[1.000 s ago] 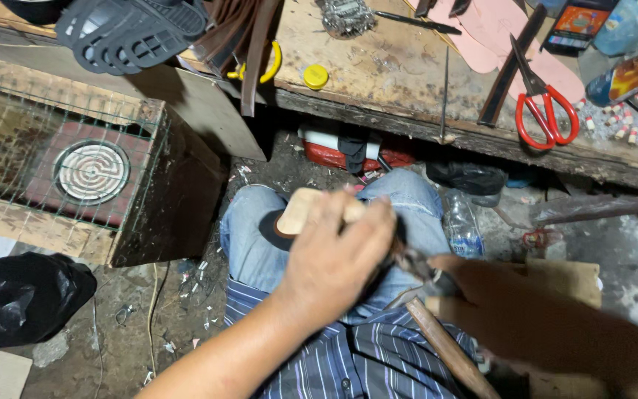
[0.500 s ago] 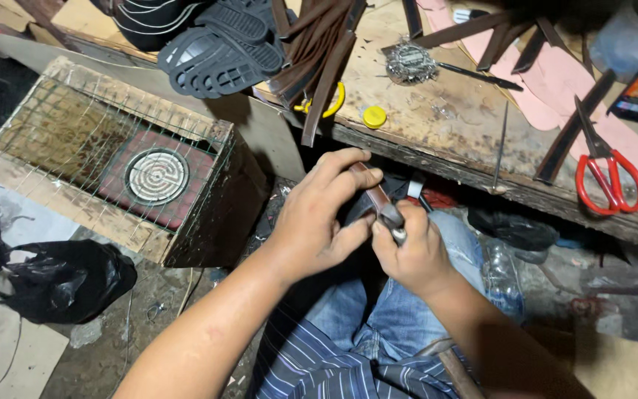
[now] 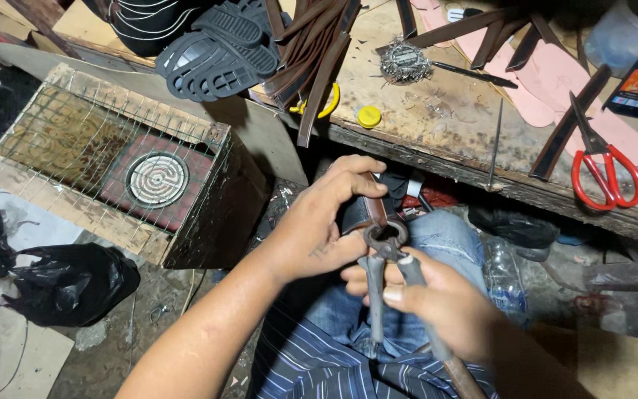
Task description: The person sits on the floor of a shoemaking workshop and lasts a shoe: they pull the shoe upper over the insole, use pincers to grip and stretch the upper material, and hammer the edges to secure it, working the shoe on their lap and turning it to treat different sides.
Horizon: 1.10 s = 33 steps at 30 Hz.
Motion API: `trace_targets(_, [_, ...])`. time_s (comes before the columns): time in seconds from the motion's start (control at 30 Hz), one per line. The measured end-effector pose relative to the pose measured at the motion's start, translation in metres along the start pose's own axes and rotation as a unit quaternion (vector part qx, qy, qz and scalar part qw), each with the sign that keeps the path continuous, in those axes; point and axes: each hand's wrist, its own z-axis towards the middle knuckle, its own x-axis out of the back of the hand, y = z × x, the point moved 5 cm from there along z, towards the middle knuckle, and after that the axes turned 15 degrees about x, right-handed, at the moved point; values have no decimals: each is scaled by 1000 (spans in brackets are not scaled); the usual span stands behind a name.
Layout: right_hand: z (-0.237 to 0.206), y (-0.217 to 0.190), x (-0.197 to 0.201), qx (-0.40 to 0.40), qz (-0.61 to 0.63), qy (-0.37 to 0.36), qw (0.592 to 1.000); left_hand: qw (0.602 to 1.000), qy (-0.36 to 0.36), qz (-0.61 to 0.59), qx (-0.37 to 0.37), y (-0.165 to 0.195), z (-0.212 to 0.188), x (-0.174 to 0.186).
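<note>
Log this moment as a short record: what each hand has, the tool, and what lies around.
left hand: grips a dark shoe piece with a brown strap over the lap
right hand: holds pincers by the handles
pincers: head at the shoe piece
workbench: red-handled scissors, pink insoles, brown straps, black soles, yellow cap
left of person: wire-covered box with coil heater, black bag

Red-handled scissors lie on the wooden workbench.
</note>
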Motion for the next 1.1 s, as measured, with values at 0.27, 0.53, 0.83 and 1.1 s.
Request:
trace_targets(0.27, [-4,22,10,24,-1,-10,1000,972,-33,-140,185,-17,-3,13])
trace_targets(0.53, [-1,33,16,-70,81,-28,994,991,-40,-103,74,-8,-15,6])
trace_targets(0.83, [-13,4,26,-89,74,-62,991,994,-64,-80,29,4,-20,4])
trace_targets(1.1, [-50,1,29,-134,-99,-105,980,989,-135,-57,2,21,-29,-6])
